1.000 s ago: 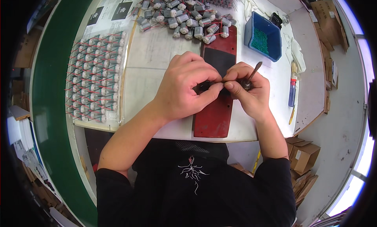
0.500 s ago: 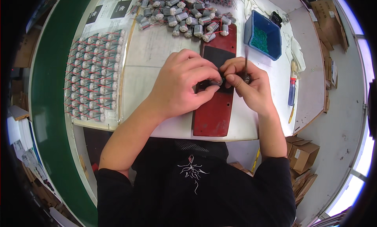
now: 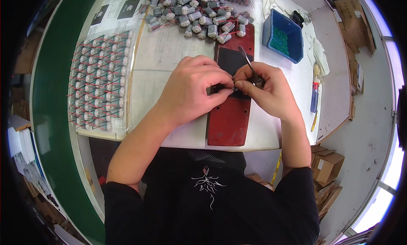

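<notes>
My left hand (image 3: 193, 87) is closed over the black pad, its thumb and fingertips pinching what looks like a small grey motor, mostly covered by the fingers. Against it press the thumb and index fingertip of my right hand (image 3: 268, 87). A slim curved metal tool (image 3: 246, 57) is tucked in that right hand, one end sticking up past the knuckles. Beneath both hands lies a long red board (image 3: 228, 126) bearing the black pad (image 3: 233, 62). Whether a tiny part sits between the right fingertips is hidden.
Loose grey motors (image 3: 196, 17) with red wires pile up at the back. Wired motors stand in rows on a tray (image 3: 101, 82) at left. A blue bin (image 3: 266, 38) at right holds small green pieces (image 3: 280, 42). Beyond it lies a screwdriver (image 3: 314, 96) with a red and blue handle.
The metal tool has swung, its upper end now leaning left over the pad. My right hand has shifted slightly left; my left hand keeps its pinch.
</notes>
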`<state>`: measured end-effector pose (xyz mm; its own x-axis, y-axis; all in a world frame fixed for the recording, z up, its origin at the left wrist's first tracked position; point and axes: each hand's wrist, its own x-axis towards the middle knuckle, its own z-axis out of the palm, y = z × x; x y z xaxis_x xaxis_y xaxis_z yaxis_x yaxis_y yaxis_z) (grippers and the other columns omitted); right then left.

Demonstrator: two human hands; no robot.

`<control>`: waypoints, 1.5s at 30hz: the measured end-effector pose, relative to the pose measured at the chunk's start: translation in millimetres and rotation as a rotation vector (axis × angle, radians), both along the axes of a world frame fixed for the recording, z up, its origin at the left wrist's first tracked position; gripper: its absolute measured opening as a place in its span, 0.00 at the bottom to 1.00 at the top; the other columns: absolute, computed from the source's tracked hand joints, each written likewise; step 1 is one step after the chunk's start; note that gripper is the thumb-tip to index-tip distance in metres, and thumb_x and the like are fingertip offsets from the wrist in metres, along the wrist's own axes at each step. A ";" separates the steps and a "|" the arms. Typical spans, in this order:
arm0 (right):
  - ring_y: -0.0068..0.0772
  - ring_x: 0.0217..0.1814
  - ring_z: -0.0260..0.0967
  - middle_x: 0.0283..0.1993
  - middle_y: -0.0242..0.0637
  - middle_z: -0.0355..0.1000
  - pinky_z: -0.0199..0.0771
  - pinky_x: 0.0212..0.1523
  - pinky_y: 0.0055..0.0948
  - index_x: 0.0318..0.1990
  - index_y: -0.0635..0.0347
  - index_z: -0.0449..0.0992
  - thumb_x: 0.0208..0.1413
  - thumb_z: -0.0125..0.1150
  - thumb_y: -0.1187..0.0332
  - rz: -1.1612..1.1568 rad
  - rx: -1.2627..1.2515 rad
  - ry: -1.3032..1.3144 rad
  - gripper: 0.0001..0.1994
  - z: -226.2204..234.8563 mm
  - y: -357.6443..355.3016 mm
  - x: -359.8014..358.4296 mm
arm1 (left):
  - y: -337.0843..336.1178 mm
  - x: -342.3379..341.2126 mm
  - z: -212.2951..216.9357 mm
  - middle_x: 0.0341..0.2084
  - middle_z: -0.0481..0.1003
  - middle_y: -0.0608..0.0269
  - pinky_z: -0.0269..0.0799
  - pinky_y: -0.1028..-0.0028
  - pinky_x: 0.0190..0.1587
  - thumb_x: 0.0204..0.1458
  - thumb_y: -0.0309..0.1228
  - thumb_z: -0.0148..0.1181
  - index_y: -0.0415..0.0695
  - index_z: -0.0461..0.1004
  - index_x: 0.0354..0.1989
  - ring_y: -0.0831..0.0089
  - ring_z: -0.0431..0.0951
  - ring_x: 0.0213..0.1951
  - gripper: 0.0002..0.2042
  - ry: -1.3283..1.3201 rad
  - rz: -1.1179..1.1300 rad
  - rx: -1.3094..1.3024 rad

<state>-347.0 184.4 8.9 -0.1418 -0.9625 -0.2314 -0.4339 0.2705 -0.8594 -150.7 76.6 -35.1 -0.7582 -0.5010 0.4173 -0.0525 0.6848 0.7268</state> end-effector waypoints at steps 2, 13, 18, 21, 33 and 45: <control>0.15 0.33 0.69 0.33 0.28 0.76 0.72 0.34 0.21 0.41 0.68 0.79 0.62 0.67 0.79 -0.034 0.010 0.044 0.03 0.4 0.4 2.4 | -0.3 -0.1 -0.1 0.36 0.86 0.66 0.73 0.65 0.53 0.45 0.27 0.76 0.45 0.84 0.32 0.64 0.82 0.45 0.07 0.005 -0.006 0.022; 0.18 0.27 0.67 0.30 0.34 0.77 0.69 0.29 0.24 0.38 0.68 0.80 0.60 0.69 0.76 -0.094 -0.060 0.058 0.04 -5.9 1.7 7.5 | 1.3 -2.6 -1.7 0.34 0.85 0.66 0.75 0.64 0.53 0.44 0.27 0.77 0.44 0.84 0.31 0.64 0.81 0.45 0.07 0.009 0.006 0.066; 0.21 0.27 0.66 0.29 0.38 0.76 0.67 0.29 0.25 0.38 0.68 0.79 0.59 0.68 0.76 -0.070 -0.158 0.040 0.04 -11.3 4.8 4.7 | 1.1 -3.2 -3.8 0.33 0.85 0.66 0.75 0.64 0.52 0.43 0.28 0.78 0.44 0.84 0.31 0.64 0.80 0.45 0.08 0.015 0.011 0.062; 0.20 0.29 0.67 0.30 0.36 0.75 0.68 0.31 0.24 0.39 0.68 0.78 0.61 0.66 0.77 -0.059 -0.122 0.005 0.03 -10.3 3.8 3.3 | 1.9 -2.6 -1.0 0.33 0.85 0.67 0.74 0.64 0.51 0.43 0.28 0.78 0.44 0.84 0.30 0.64 0.80 0.45 0.08 0.020 0.017 0.039; 0.17 0.35 0.69 0.40 0.29 0.77 0.71 0.35 0.20 0.43 0.67 0.78 0.64 0.65 0.78 -0.097 -0.227 -0.249 0.03 -10.3 10.0 6.6 | 5.7 -5.6 -1.6 0.35 0.84 0.66 0.73 0.64 0.49 0.43 0.25 0.75 0.45 0.82 0.30 0.62 0.79 0.43 0.07 0.189 0.095 -0.036; 0.20 0.36 0.70 0.41 0.32 0.76 0.72 0.38 0.21 0.41 0.67 0.79 0.62 0.67 0.77 -0.114 -0.144 -0.250 0.04 -10.8 7.7 -5.1 | 5.1 -2.9 0.4 0.36 0.82 0.67 0.73 0.66 0.47 0.43 0.27 0.76 0.46 0.81 0.37 0.64 0.78 0.44 0.12 0.050 0.058 -0.028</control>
<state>-352.2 192.2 -2.0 -0.2070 -0.9690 -0.1349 -0.1779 0.1729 -0.9687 -153.6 81.7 -34.7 -0.7057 -0.5315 0.4684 -0.0570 0.7016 0.7103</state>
